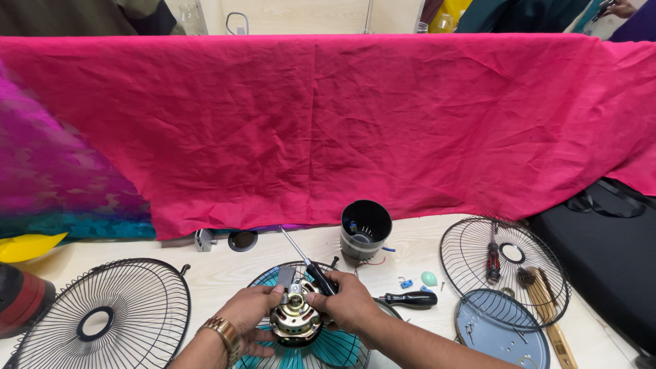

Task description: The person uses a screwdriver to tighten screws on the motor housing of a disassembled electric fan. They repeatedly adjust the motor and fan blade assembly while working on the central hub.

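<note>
Bright pink cloth (355, 123) is draped across the whole background, above a pale wooden counter (225, 270). At the counter's near edge a fan motor (295, 316) is held between both hands; brass-coloured metal housing, a round cap on top and a grey block at its upper left are seen. It is positioned over a teal fan blade (335, 347). The left hand (251, 316), with a gold wristwatch (223, 335), is wrapped around the motor's left side, fingers closed on it. The right hand (350, 304) is pressed to the motor's right side, and a black-handled screwdriver (305, 260) is gripped in its fingers, shaft slanting up and left. A black cylindrical housing (365, 229) is stood upright just behind. Black wire fan grilles are laid at the left (102, 318) and right (504, 266). A second screwdriver (408, 298) is laid near the right hand, beside a round grey cover (502, 331). No readable packaging can be made out.
</note>
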